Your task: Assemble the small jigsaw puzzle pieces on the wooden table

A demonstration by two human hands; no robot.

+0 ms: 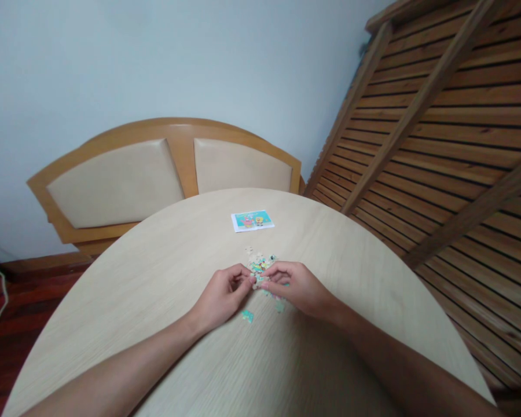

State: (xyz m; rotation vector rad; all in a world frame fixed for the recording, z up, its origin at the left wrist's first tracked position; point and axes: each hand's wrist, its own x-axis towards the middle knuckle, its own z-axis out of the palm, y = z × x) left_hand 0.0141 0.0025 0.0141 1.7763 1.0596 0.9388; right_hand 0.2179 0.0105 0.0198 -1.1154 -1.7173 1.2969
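Observation:
Several small jigsaw puzzle pieces (pixel 257 265) lie in a loose heap on the round wooden table (pixel 191 249), some turquoise side up and some pale side up. My left hand (pixel 223 294) comes in from the left, thumb and index finger pinched on a pale puzzle piece (pixel 259 279) over the near side of the heap. From the right, my right hand (pixel 299 286) pinches at the same spot, its fingertips almost meeting those of the left. The fingers partly hide what is between them. A turquoise puzzle piece (pixel 247 315) lies apart, just below my left hand.
Beyond the heap lies a picture card (pixel 254 220) with two cartoon figures on turquoise. A wooden headboard (pixel 180 130) with cream panels stands behind the table against the wall. Slatted wood (pixel 417 116) leans at the right. A white cable (pixel 3 295) hangs at far left.

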